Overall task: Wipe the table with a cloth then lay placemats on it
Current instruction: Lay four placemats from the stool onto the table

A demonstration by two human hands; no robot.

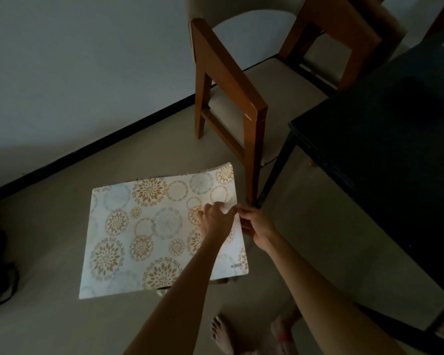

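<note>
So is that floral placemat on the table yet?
No. The white floral-patterned placemat is held flat above the floor, beside the dark table, by both hands at its right edge.

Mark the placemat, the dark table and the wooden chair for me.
placemat (139,234): head view, middle of its patterned top.
dark table (385,149): head view, bare top near the corner.
wooden chair (228,73): head view, sloping top rail.

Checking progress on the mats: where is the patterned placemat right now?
In the head view the placemat is held above the floor, left of the dark table and in front of the wooden chair; both hands hold its right edge.
</note>
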